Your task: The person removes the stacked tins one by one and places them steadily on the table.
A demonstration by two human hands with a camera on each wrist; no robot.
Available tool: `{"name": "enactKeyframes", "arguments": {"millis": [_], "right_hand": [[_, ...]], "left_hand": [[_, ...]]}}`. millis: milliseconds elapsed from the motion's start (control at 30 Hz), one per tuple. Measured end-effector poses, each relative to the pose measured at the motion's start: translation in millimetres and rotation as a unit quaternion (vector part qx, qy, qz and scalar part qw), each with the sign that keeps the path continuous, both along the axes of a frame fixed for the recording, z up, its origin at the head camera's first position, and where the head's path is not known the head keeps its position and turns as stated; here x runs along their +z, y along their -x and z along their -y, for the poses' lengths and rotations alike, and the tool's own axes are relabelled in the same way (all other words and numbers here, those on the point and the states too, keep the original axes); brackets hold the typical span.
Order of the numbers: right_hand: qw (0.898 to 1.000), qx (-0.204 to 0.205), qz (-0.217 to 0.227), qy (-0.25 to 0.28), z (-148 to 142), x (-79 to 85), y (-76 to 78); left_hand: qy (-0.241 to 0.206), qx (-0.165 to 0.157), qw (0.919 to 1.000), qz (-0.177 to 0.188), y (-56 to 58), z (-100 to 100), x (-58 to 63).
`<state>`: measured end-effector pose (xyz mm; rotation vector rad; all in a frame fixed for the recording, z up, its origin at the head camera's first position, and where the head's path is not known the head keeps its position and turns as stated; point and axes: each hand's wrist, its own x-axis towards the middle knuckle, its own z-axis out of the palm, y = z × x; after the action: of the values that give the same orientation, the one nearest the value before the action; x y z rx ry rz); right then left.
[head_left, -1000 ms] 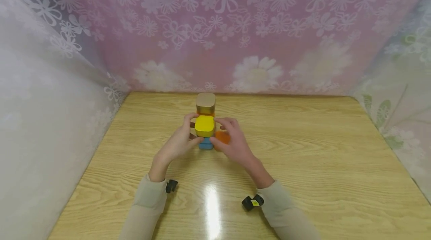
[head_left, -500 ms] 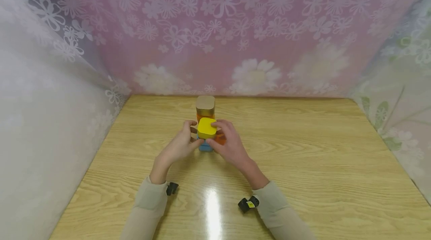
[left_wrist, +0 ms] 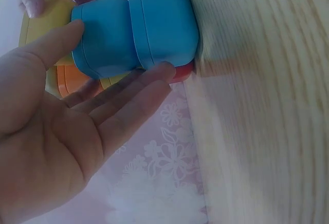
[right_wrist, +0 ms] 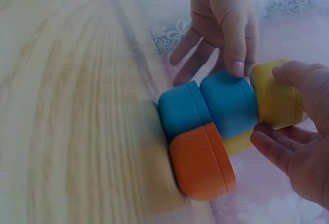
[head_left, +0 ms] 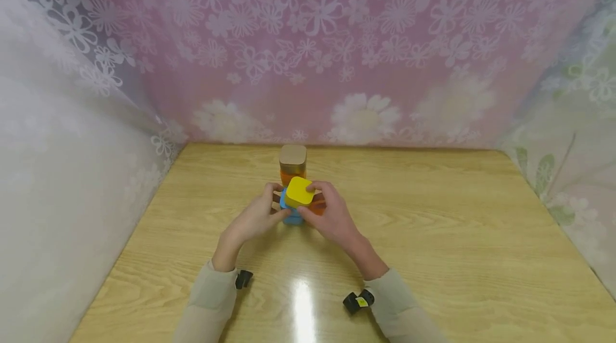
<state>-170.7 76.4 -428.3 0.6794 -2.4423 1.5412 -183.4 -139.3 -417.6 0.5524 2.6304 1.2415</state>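
My right hand [head_left: 334, 217] pinches a yellow rounded-square box [head_left: 299, 191], thumb on the near side and fingers at the far side. It sits tilted and offset to the right over an upper blue box [right_wrist: 229, 103], which my left hand [head_left: 252, 217] holds, thumb [left_wrist: 69, 31] on its front face and fingers reaching behind. Under that stands a lower blue box [right_wrist: 184, 111] on the table. An orange box [right_wrist: 200, 165] stands directly beside the lower blue one, on the right. The yellow box overlaps the upper blue one in the right wrist view.
Behind the blue boxes rises another stack, with a gold-brown box [head_left: 293, 155] on top and an orange box [head_left: 289, 177] below it. Low in that stack, a red box [left_wrist: 183, 73] shows partly. The wooden table [head_left: 433, 225] is bordered by flowered curtains [head_left: 366, 38].
The yellow box has shifted right and turned, with my right hand on it, uncovering part of the upper blue box. My left hand has stayed nearly in place at the stack.
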Motion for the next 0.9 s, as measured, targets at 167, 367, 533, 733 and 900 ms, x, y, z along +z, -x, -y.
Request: {"name": "enactKeyframes", "arguments": {"millis": [167, 367, 533, 733, 900], "right_hand": [[1.000, -0.005, 0.013, -0.003, -10.1, 1.6, -3.6], [0.999, -0.003, 0.034, -0.016, -18.1, 3.4, -2.7], [0.998, -0.001, 0.056, -0.028, -21.4, 4.5, -2.2], [0.997, 0.004, 0.070, -0.034, -24.0, 4.9, 0.9], [0.996, 0.015, 0.078, -0.031, -27.2, 5.8, 3.2]], "left_hand": [[0.005, 0.010, 0.9998, 0.016, -1.9, -2.3, -2.5], [0.011, 0.022, 0.9993, 0.028, -1.6, -3.2, -2.7], [0.009, 0.012, 0.9996, 0.024, -2.3, -2.0, -5.1], [0.005, 0.011, 0.9997, 0.022, -1.9, -0.6, -6.0], [0.005, 0.004, 0.9999, 0.014, 0.5, 0.2, -3.9]]}}
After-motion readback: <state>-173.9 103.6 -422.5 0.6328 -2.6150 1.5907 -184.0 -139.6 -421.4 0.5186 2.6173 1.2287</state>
